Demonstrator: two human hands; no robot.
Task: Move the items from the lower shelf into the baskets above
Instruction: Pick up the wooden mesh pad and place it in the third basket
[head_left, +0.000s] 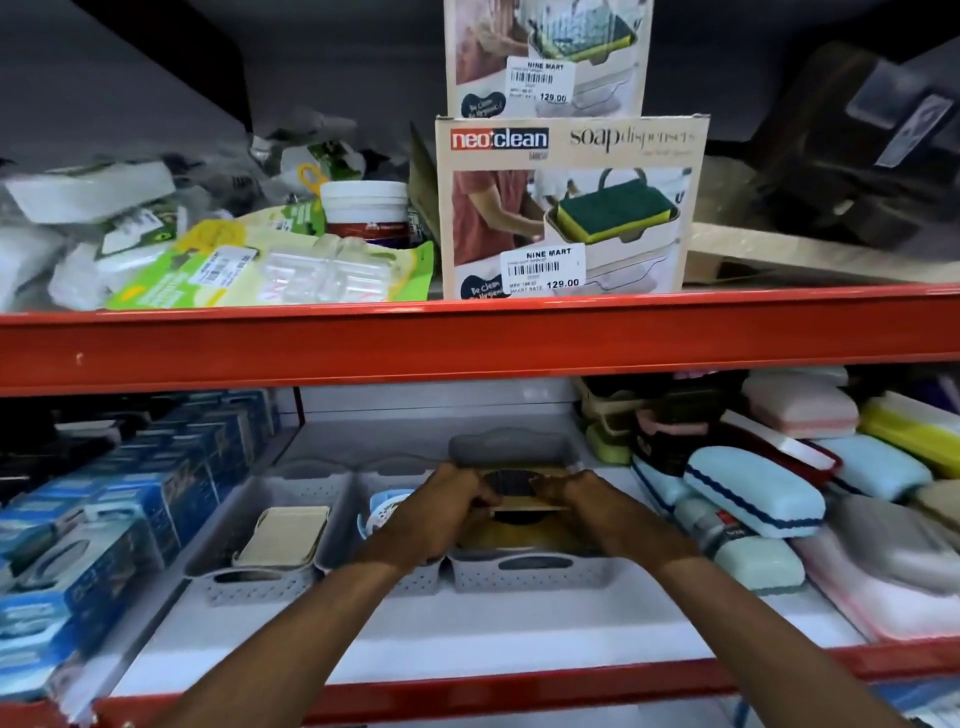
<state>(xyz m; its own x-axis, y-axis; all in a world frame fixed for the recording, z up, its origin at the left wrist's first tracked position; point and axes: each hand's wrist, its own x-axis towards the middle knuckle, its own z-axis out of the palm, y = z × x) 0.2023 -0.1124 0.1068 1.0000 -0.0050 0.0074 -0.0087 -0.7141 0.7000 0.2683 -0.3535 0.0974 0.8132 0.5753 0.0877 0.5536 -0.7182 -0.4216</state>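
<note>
Three grey perforated baskets stand side by side on the white lower shelf. Over the right basket (530, 571) my left hand (441, 512) and my right hand (582, 501) together grip a flat carded pack (511, 486) with a dark round piece, tilted at the basket's mouth. More yellow and dark packs (519, 538) lie inside that basket. The left basket (249, 577) holds a cream pad (283, 535). In the middle basket (421, 574), partly hidden by my left hand, a blue and white round item (382, 512) shows.
Blue boxes (135, 509) crowd the shelf's left side, and pastel cases and sponges (753, 493) fill the right. A red beam (467, 343) crosses above, carrying soap dispenser boxes (569, 208), a white tub (363, 208) and bagged goods. Another red rail (519, 691) edges the front.
</note>
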